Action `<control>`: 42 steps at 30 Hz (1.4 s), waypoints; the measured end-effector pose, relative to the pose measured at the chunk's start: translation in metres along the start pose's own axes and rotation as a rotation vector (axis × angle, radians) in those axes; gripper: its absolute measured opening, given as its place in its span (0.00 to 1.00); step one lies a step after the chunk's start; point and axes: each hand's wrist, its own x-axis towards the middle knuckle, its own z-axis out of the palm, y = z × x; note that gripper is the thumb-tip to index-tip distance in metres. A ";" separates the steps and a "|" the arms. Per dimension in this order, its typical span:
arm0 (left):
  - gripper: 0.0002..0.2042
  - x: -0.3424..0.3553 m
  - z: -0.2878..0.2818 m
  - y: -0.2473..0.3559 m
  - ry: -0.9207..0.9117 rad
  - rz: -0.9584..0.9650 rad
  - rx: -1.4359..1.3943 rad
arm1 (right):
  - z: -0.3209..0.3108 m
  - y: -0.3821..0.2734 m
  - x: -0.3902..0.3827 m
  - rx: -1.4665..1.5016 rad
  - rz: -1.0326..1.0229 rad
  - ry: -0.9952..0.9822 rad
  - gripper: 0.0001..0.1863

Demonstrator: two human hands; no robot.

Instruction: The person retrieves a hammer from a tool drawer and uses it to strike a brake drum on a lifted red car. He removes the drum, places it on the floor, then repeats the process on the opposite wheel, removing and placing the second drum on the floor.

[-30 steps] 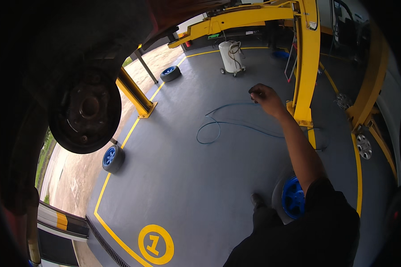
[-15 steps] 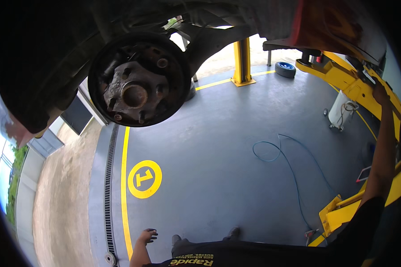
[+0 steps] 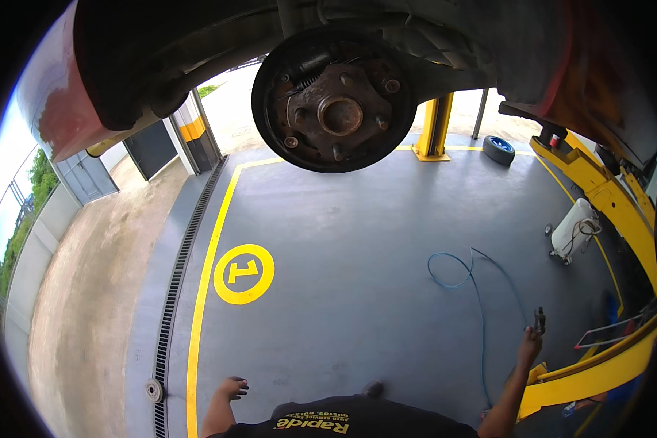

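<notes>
- I watch the bare left hand (image 3: 233, 387) low in the head view, over the smooth grey floor (image 3: 358, 292). Its fingers are loosely curved, held apart from everything around, and I see nothing in its grasp.
- I find the bare right hand (image 3: 531, 343) farther to the right and higher in view, its forearm rising from the lower edge. A small dark shape shows at its fingertips; I cannot tell whether that is a held object or darkened fingers, nor how wide the grip stands.
- Well ahead of both hands, and between them from side to side, I see the rusty brown metal wheel hub (image 3: 341, 117) with projecting studs. It sits on a round, dark backing plate (image 3: 265, 124) beneath the vehicle's dark underside (image 3: 219, 36). Neither hand touches it.
- Left of the right hand, I see the thin blue hose (image 3: 482, 321) lying looped on the floor, one strand passing close to the fingers.
- Just right of that hand, I see a thick yellow steel lift part (image 3: 598, 376); farther ahead and to its right stands a white cylindrical tank (image 3: 573, 226) on wheels.
- Ahead of the left hand, I see a yellow painted ring (image 3: 269, 274); left of the hand, beyond a yellow floor line (image 3: 193, 365), runs a dark slotted drain (image 3: 177, 292).
</notes>
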 end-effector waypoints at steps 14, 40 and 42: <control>0.19 -0.013 -0.189 -0.313 0.136 0.080 -0.431 | 0.167 -0.156 -0.475 -0.556 0.024 -1.076 0.21; 0.18 0.204 -0.564 -0.407 0.543 -0.634 -1.303 | 0.523 -0.802 -0.722 -0.252 -0.172 -1.521 0.10; 0.18 0.216 -0.587 -0.430 0.485 -0.824 -1.299 | 0.548 -0.871 -0.749 -0.242 -0.222 -1.492 0.14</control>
